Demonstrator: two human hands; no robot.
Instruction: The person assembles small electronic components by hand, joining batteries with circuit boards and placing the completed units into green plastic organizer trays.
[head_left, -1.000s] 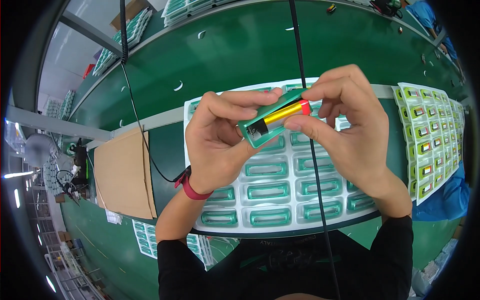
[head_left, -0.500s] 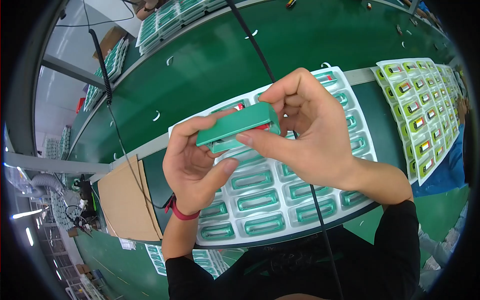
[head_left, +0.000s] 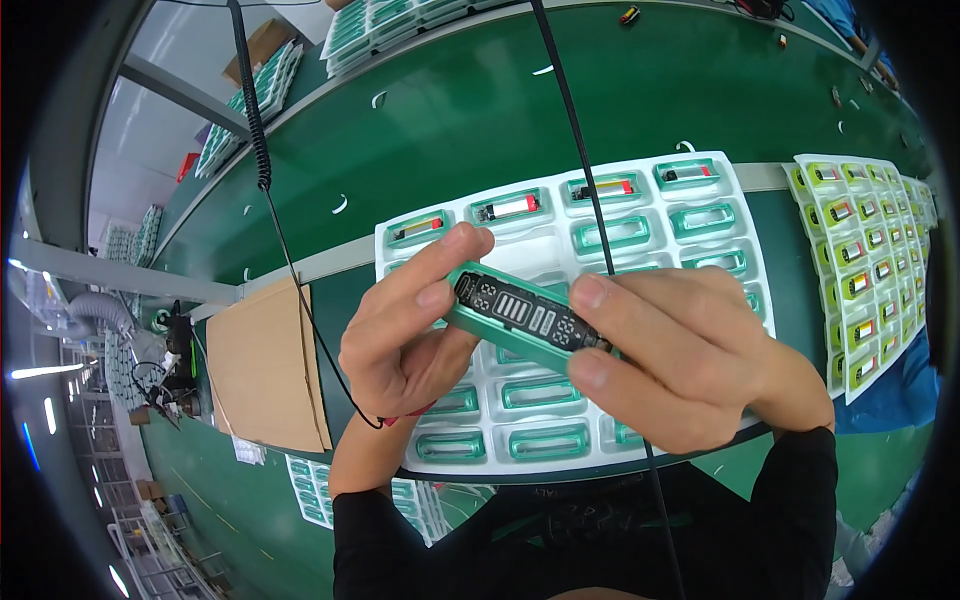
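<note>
While the green bench (head_left: pixel 600 90) fills the scene, a white tray (head_left: pixel 640 262) of green frames lies at centre, with a second tray (head_left: pixel 865 260) at three o'clock and cardboard (head_left: pixel 262 365) at nine. Above the tray, the left hand (head_left: pixel 405 340) and right hand (head_left: pixel 690 360) grip a green module (head_left: pixel 520 315) by its ends, dark face up, perhaps with printed segments.

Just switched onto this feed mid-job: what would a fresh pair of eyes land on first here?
Dead centre, the left hand and right hand pinch a slim green case between them, its dark slotted face turned up. Under them lies a white tray of green frames on the green bench, with a second tray of filled pieces at the right. A black cable hangs across the middle.
</note>
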